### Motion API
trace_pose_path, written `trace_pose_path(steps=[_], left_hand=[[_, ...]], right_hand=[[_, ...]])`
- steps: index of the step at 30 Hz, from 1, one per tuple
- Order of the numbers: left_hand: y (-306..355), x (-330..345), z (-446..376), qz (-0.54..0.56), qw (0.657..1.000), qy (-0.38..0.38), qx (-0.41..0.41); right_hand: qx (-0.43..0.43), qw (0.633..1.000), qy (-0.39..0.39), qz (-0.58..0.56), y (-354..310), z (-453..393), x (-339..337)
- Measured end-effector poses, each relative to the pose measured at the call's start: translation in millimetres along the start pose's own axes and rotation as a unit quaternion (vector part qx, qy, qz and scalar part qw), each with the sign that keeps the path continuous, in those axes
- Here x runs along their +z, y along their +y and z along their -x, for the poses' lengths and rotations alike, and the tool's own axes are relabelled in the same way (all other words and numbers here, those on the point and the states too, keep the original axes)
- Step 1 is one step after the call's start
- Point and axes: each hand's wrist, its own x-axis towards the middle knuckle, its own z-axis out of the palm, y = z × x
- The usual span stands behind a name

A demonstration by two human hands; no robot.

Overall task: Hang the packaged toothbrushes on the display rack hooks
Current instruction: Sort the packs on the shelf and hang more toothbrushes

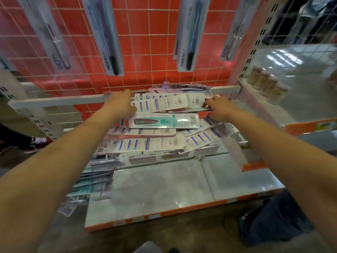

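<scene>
A: Left hand (122, 105), pose? Forearm runs from the lower left corner up and inward, nearly straight, hand at the far end of the pile of toothbrush packs (155, 128).

B: Agreed. Fingers are curled over the left end of the top pack (164, 105), thumb side toward the white rail (60, 101). Recording it as gripping that pack's end.

A: Right hand (219, 109)?

B: Forearm comes from the lower right corner, also extended. Fingers bend down onto the right end of the same top layer, fingertips pinching a pack edge near the barcodes. Exactly which pack it pinches, I cannot tell; the cards overlap there.

A: Orientation of the top pack?

B: Long axis runs left to right, roughly parallel to the rail, printed back facing up, barcode toward the right.

A: And the teal pack (164, 121)?

B: Just below the top one, same left-right axis, barcode right, lying loose between the two hands.

A: Pile location?

B: On the glass shelf (164, 179), against the red wire grid (149, 42), directly under the rail.

A: Already hung?

B: Four packs hang on the grid above, long axis vertical, fanned by the lens. One dark-handled pack (109, 42) left of centre, another (191, 39) right of centre.

A: Side shelf?

B: Small bottles (267, 84) in a row on the right.
</scene>
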Motion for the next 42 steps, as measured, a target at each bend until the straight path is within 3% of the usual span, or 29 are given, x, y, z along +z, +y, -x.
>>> trace_pose_path(steps=[6, 12, 16, 20, 35, 42], left_hand=[[-0.9, 1.3, -6.9, -0.087, 0.996, -0.028, -0.023], [2.3, -7.1, -2.0, -0.047, 0.997, -0.016, -0.054], [-3.6, -9.2, 3.5, -0.002, 0.999, -0.049, -0.011], [-3.5, -7.2, 6.5, -0.070, 0.996, -0.036, 0.051], [15.0, -12.0, 23.9, -0.125, 0.983, 0.121, 0.061], [31.2, -17.6, 36.6, 0.065, 0.974, 0.159, 0.145]], right_hand=[[-0.011, 0.999, 0.008, 0.051, -4.7, -3.2, 0.7], [-0.011, 0.997, 0.011, 0.073, -13.5, 1.7, -4.4], [-0.004, 0.998, -0.011, 0.062, -14.6, 12.3, -13.0], [0.008, 0.997, -0.035, 0.062, -10.6, 23.4, -25.3], [0.073, 0.993, 0.008, -0.098, 13.2, 45.8, -47.5], [0.104, 0.953, -0.039, -0.282, 3.2, 50.2, -71.3]])
